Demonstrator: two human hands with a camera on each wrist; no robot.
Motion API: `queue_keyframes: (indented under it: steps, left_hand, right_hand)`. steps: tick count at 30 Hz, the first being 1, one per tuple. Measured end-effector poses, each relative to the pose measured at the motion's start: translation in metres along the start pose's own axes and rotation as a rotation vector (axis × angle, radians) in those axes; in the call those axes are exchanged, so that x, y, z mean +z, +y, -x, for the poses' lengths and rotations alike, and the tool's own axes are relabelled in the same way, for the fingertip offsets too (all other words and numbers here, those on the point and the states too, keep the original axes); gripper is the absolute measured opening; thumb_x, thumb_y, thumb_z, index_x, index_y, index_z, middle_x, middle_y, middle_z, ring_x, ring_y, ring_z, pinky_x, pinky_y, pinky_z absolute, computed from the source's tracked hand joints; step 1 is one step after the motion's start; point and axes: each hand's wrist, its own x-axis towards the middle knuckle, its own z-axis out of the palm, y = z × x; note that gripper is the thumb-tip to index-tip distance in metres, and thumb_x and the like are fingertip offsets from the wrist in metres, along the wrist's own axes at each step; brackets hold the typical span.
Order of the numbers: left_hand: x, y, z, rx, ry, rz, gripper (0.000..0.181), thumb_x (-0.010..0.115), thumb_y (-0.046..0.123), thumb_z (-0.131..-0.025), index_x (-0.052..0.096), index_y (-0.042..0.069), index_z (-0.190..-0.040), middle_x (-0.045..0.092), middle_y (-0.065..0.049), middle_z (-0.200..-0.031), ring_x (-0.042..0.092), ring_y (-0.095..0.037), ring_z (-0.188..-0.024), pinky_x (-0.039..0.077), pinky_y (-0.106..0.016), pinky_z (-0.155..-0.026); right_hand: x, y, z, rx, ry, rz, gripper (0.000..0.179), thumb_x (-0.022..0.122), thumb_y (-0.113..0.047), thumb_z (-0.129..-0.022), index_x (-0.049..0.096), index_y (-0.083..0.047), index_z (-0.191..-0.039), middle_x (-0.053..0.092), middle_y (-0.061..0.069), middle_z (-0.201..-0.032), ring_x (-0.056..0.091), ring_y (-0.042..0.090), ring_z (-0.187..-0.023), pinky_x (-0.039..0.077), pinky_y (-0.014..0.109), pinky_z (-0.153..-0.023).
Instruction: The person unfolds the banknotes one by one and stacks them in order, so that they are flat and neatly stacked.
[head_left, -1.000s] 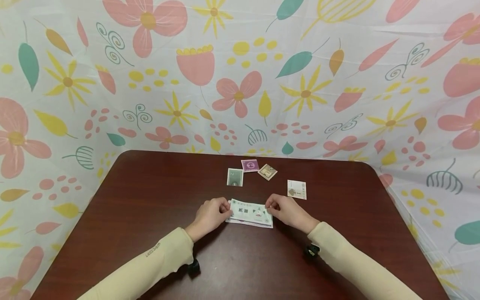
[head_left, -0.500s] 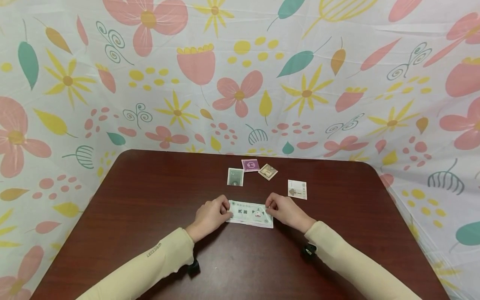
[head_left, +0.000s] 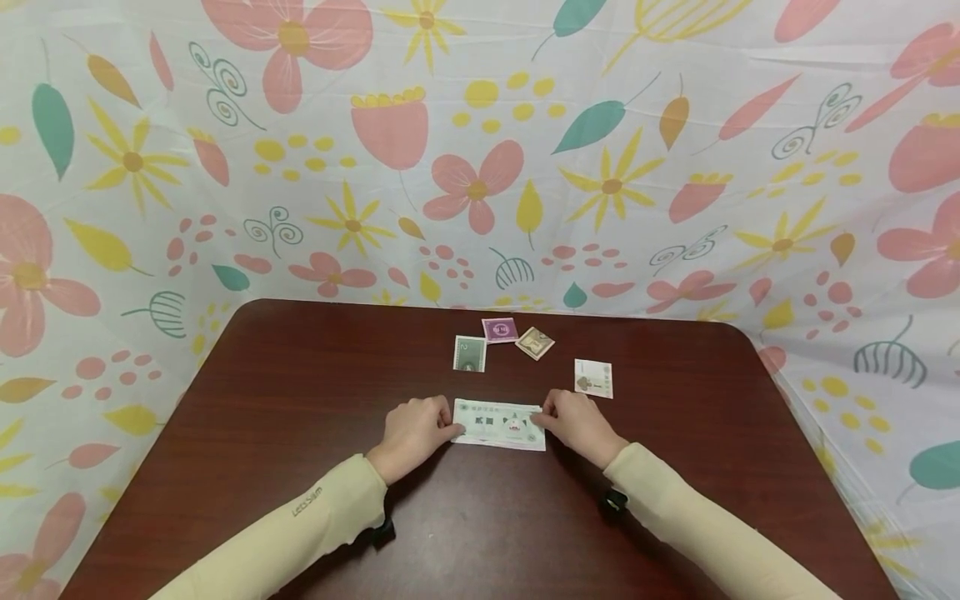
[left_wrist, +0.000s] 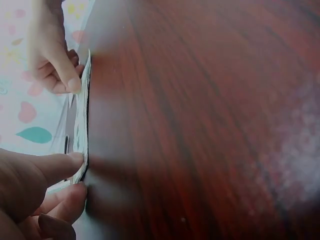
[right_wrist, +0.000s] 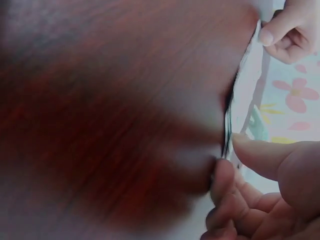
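Note:
A small stack of pale green banknotes [head_left: 497,425] lies in the middle of the table, their edges nearly lined up. At its left end my left hand [head_left: 415,431] pinches the notes between thumb and fingers. The right end is pinched by my right hand [head_left: 581,427] in the same way. Seen from the left wrist, the stack of banknotes [left_wrist: 82,120] shows as a thin edge, with the left thumb on top and fingers below. From the right wrist, the far part of the stack [right_wrist: 248,75] stretches toward the left hand. The lower notes are mostly hidden.
Beyond the stack lie a green note [head_left: 469,354] marked 2, a purple note [head_left: 500,330] and a brown note [head_left: 535,343] turned at an angle. A whitish note [head_left: 593,378] lies behind the right hand. A flowered cloth [head_left: 480,167] hangs behind the dark table [head_left: 300,358].
The top banknote was skewed over those beneath, with a purple strip showing; now the edges nearly match. Both hands keep their hold, having shifted only slightly.

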Motion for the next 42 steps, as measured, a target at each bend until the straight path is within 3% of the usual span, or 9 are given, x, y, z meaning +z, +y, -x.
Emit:
queue_keyframes:
  steps: [4, 10, 20, 24, 28, 36, 42]
  left_hand:
    - [0.001, 0.000, -0.002, 0.006, 0.020, -0.015, 0.030, 0.084, 0.035, -0.089, 0.062, 0.019, -0.075, 0.056, 0.010, -0.062, 0.048, -0.011, -0.052, 0.036, -0.028, -0.047]
    - [0.003, -0.002, -0.001, 0.018, 0.039, 0.003, 0.028, 0.084, 0.033, -0.089, 0.062, 0.019, -0.079, 0.058, 0.010, -0.066, 0.049, -0.009, -0.055, 0.036, -0.028, -0.048]
    - [0.005, -0.008, 0.001, 0.033, 0.078, 0.088, 0.025, 0.087, 0.026, -0.086, 0.064, 0.019, -0.094, 0.062, 0.007, -0.084, 0.060, -0.012, -0.072, 0.044, -0.033, -0.058]
    - [0.005, -0.009, 0.002, 0.047, 0.071, 0.104, 0.025, 0.086, 0.024, -0.087, 0.068, 0.018, -0.104, 0.063, 0.006, -0.089, 0.063, -0.017, -0.075, 0.047, -0.037, -0.060]
    - [0.006, -0.008, 0.002, 0.069, 0.059, 0.089, 0.017, 0.084, 0.022, -0.089, 0.074, 0.020, -0.103, 0.064, 0.006, -0.089, 0.065, -0.018, -0.075, 0.048, -0.037, -0.060]
    - [0.006, -0.007, 0.001, 0.071, 0.053, 0.082, 0.015, 0.083, 0.022, -0.089, 0.075, 0.021, -0.102, 0.064, 0.006, -0.089, 0.065, -0.018, -0.075, 0.048, -0.037, -0.060]
    - [0.004, -0.007, 0.001, 0.072, 0.043, 0.079, 0.015, 0.083, 0.022, -0.090, 0.075, 0.020, -0.102, 0.064, 0.006, -0.089, 0.064, -0.018, -0.074, 0.048, -0.038, -0.060]
  right_hand:
    - [0.002, 0.000, -0.006, -0.038, 0.019, -0.018, 0.019, 0.077, -0.016, -0.095, 0.066, -0.007, -0.082, 0.056, -0.002, -0.066, 0.046, 0.011, -0.056, 0.039, 0.028, -0.054]
    - [0.002, 0.000, -0.012, -0.025, 0.012, -0.023, 0.017, 0.076, -0.016, -0.095, 0.067, -0.007, -0.084, 0.058, -0.002, -0.067, 0.047, 0.011, -0.056, 0.039, 0.028, -0.055]
    - [0.002, 0.003, -0.012, -0.021, 0.015, -0.037, 0.017, 0.077, -0.017, -0.095, 0.067, -0.007, -0.085, 0.058, -0.002, -0.067, 0.048, 0.012, -0.058, 0.040, 0.028, -0.056]
    - [0.002, 0.004, -0.012, -0.034, 0.013, -0.032, 0.018, 0.077, -0.018, -0.095, 0.066, -0.008, -0.085, 0.057, -0.002, -0.066, 0.047, 0.011, -0.056, 0.039, 0.028, -0.055]
    - [0.000, 0.007, -0.013, -0.032, 0.010, -0.014, 0.017, 0.077, -0.018, -0.095, 0.067, -0.008, -0.086, 0.060, -0.002, -0.067, 0.049, 0.011, -0.057, 0.041, 0.029, -0.056]
    - [-0.020, 0.035, -0.019, -0.069, 0.065, 0.011, 0.009, 0.075, -0.013, -0.094, 0.069, -0.007, -0.095, 0.067, 0.002, -0.076, 0.058, 0.014, -0.067, 0.049, 0.034, -0.064]
    - [-0.045, 0.068, -0.026, -0.038, 0.132, 0.003, 0.016, 0.074, -0.012, -0.095, 0.070, -0.001, -0.107, 0.068, 0.014, -0.093, 0.064, 0.027, -0.080, 0.053, 0.047, -0.076]
